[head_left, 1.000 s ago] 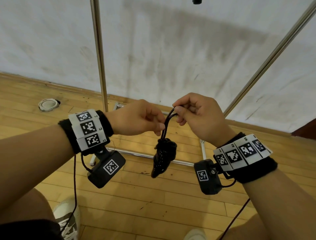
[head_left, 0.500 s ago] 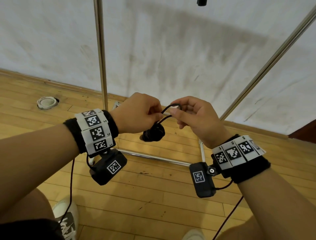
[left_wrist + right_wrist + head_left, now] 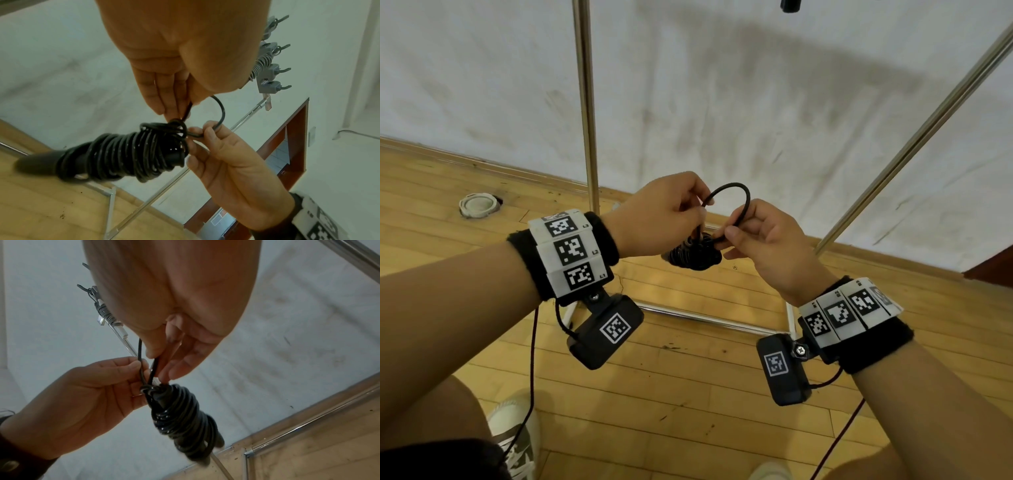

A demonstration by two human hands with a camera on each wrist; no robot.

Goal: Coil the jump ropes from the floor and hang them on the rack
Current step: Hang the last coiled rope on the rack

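The left hand pinches one end of a small loop of black cord between thumb and fingertips, and the right hand pinches the loop's other end, index finger curled over it. Just under both hands hangs the coiled jump rope, wound tight round its handles into a dark bundle, held up in the air in front of the rack. The rack's chrome upright stands behind the left hand, and its base bars lie on the wooden floor below the bundle. From the left wrist view, grey hooks sit on the rack's top bar, above the hands
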